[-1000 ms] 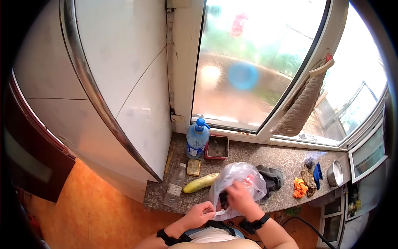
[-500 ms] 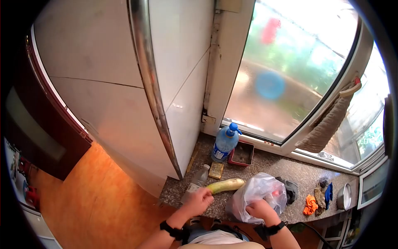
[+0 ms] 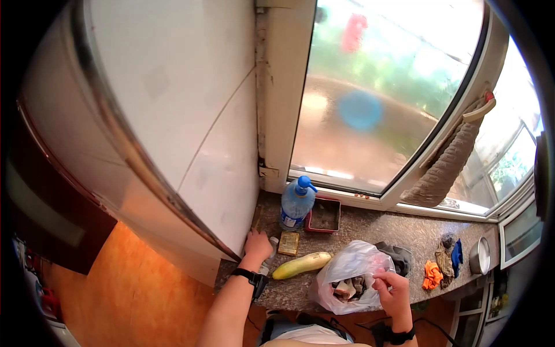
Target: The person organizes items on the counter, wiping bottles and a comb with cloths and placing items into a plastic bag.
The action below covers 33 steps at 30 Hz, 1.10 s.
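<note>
My left hand [image 3: 258, 246] reaches to the counter beside the tiled wall. Its fingertips look slightly apart, and nothing shows in them. A clear plastic bottle [image 3: 272, 247] lies right next to it, partly hidden by my hand and wrist. A long yellow-green gourd-like vegetable [image 3: 302, 265] rests between that bottle and a white plastic bag [image 3: 354, 254]. My right hand [image 3: 393, 292] pinches the right side of the bag's rim. Through the bag's mouth, dark and pale pieces [image 3: 348, 288] are visible, too jumbled to name.
A blue pump bottle [image 3: 297, 203] and a dark red tray [image 3: 324, 215] stand by the window. Near them lies a small yellowish box [image 3: 288, 243]. To the right are dark cloth [image 3: 399, 258], orange [image 3: 432, 274] and blue [image 3: 457, 258] cloths, and a metal bowl [image 3: 480, 256].
My left hand has left the vegetable's end and moved forward to the wall. My right hand has shifted right, opening the bag's mouth so its contents show. The view has turned slightly.
</note>
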{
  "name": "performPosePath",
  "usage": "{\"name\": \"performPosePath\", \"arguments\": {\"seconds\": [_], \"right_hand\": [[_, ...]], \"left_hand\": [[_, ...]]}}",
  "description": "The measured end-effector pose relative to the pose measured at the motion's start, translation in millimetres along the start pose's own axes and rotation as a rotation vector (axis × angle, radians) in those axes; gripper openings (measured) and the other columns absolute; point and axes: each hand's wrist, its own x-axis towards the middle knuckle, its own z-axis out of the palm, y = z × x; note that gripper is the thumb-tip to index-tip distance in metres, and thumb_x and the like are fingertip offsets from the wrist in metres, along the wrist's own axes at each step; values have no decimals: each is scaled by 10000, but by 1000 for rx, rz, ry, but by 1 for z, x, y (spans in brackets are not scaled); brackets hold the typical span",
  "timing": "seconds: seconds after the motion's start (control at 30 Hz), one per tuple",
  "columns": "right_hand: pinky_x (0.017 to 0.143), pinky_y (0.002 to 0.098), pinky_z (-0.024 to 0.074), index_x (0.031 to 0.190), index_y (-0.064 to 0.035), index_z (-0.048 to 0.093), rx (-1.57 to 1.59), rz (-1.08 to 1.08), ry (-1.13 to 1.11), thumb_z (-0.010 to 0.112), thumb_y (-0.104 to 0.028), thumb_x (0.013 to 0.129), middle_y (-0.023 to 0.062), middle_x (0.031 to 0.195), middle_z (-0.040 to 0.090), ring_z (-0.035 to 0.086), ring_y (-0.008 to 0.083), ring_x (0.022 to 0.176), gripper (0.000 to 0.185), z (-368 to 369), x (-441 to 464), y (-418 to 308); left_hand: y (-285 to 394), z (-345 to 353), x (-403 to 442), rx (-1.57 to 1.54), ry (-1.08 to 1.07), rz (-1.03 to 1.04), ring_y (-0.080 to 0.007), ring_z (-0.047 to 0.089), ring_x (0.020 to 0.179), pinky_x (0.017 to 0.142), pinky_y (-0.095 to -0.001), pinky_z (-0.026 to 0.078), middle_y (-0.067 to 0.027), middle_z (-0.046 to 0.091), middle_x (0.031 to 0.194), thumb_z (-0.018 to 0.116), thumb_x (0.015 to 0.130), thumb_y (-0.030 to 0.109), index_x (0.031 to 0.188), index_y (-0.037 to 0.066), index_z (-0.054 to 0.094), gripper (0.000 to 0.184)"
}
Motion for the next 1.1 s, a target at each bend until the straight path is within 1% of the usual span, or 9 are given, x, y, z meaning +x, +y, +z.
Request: {"name": "performPosePath", "arguments": {"seconds": [0.13,0.27,0.33,0.47,0.6,0.7,0.73,0.87,1.1], "right_hand": [[609,269,475,918,9,678,21,-21,100,664,1,863,100,758,656,633,156,669,57,6,23,-3],[665,344,512,946,-4,682,-7,-206,18,676,-22,844,143,812,664,661,295,752,104,34,81,-26],[707,405,531,958,-25,688,39,-256,-149,669,-87,854,169,849,672,659,358,796,122,64,115,-33],[790,468,543,1006,-77,689,-343,-359,-646,628,-154,838,179,947,691,673,364,920,195,164,174,14],[815,465,551,1204,-76,634,-688,-409,-979,620,-94,802,171,1089,675,663,368,992,404,231,180,39],[799,462,547,1274,-87,597,-637,-549,-841,651,-120,801,172,1136,647,636,366,1040,477,260,167,73],[823,455,536,1287,-76,581,-660,-565,-782,649,-135,811,173,1158,628,612,363,1071,485,263,163,74],[818,438,521,1228,-32,579,-701,-520,-583,691,-159,791,171,1110,596,578,353,1053,469,277,149,76],[777,466,509,1097,-39,551,-530,-396,-463,692,-99,778,182,1037,609,592,383,988,353,262,152,83]], "left_hand": [[11,-21,-15,-1,-38,63,-378,508,1199,1003,-456,456,-229,568,1274,548,939,218,1249,-35,592,402],[3,-9,-22,6,59,127,-373,544,1148,970,-458,479,-210,607,1208,545,954,250,1237,-22,611,398],[0,-8,-26,-81,48,93,-375,560,1131,969,-457,481,-211,609,1204,557,962,285,1245,-9,615,412],[-4,-15,-41,-127,-39,20,-381,573,1119,960,-474,486,-212,609,1201,562,969,317,1253,0,617,429],[-16,-6,-66,-211,3,47,-402,546,1182,997,-482,467,-240,557,1310,624,923,421,1291,-6,587,564],[-9,-8,-91,-34,2,81,-384,404,1366,1059,-478,421,-257,384,1491,751,795,506,1419,41,469,827],[-8,-8,-95,-37,0,68,-384,404,1366,1059,-478,421,-257,384,1491,751,795,506,1419,41,469,827],[-8,-3,-102,4,-3,45,-357,449,1324,1034,-469,440,-208,463,1423,800,771,426,1422,58,459,821],[-9,-16,-95,-177,8,29,-357,578,1155,918,-457,514,-182,612,1200,804,777,369,1291,16,517,686]]}}
